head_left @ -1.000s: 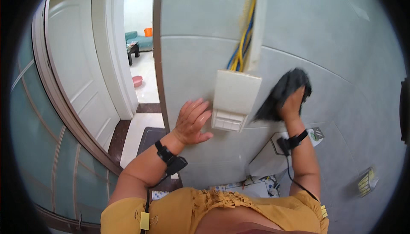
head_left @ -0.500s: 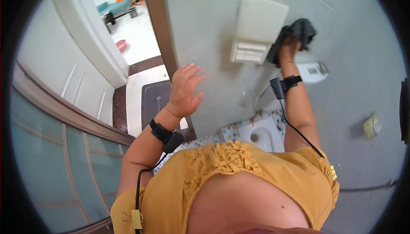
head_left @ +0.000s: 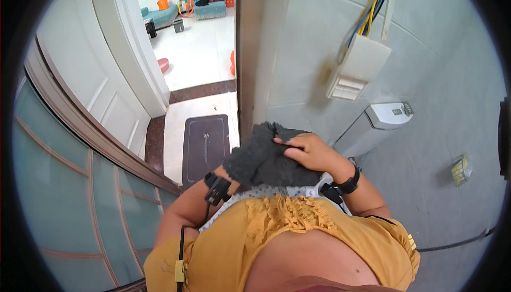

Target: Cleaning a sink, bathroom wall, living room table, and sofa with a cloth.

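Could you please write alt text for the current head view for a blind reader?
The person's right hand rests on a dark grey fluffy cloth that covers most of the left hand, in front of their ruffled mustard-yellow top. Beyond, a white rectangular box is mounted on a grey tiled wall, right of an open doorway.

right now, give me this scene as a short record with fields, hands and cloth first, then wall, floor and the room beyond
right hand: fingers spread over the cloth's upper side; grip unclear
left hand: mostly hidden by the cloth; grip unclear
cloth: dark grey, fluffy, in front of the chest
wall: grey tiles, bearing a white switch box with yellow and blue wires above it
floor: dark mat by the doorway
room beyond: teal seating, pink basin on the floor
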Motion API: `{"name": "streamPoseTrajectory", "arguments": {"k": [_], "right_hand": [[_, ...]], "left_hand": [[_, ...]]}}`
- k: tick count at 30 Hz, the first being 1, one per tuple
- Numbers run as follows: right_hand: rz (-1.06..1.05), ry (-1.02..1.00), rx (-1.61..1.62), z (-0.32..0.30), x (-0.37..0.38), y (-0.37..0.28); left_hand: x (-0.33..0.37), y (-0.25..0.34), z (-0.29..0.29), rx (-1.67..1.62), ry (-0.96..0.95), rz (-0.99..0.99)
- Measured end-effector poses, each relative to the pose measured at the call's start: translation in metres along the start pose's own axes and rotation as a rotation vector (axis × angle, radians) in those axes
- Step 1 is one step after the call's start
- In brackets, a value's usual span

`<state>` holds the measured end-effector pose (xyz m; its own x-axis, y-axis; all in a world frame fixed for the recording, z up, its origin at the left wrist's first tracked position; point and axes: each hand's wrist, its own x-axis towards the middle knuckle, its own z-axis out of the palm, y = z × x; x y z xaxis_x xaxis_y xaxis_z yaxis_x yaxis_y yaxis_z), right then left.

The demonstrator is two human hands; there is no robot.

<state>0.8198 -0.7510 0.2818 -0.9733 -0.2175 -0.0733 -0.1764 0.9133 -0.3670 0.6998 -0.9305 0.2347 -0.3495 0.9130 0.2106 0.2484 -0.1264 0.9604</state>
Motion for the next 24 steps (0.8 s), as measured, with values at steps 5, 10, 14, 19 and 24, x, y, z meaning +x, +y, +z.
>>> {"name": "streamPoseTrajectory", "arguments": {"k": [5, 10, 14, 19, 24], "right_hand": [[-0.119, 0.490, 0.880, 0.009, -0.006, 0.014], [-0.268, 0.547, 0.431, 0.019, 0.001, 0.021], [-0.359, 0.566, 0.242, 0.022, -0.009, 0.017], [-0.366, 0.466, 0.258, 0.016, -0.023, 0.037], [-0.357, 0.493, 0.262, 0.015, -0.029, 0.059]], "left_hand": [[-0.036, 0.040, -0.048, 0.212, 0.327, 0.357], [0.020, 0.140, -0.064, 0.794, 0.487, 0.810], [0.082, 0.205, -0.053, 1.257, 0.696, 1.143], [0.154, 0.234, -0.064, 1.593, 0.632, 0.961], [0.197, 0.307, -0.072, 1.864, 0.607, 1.223]]}}
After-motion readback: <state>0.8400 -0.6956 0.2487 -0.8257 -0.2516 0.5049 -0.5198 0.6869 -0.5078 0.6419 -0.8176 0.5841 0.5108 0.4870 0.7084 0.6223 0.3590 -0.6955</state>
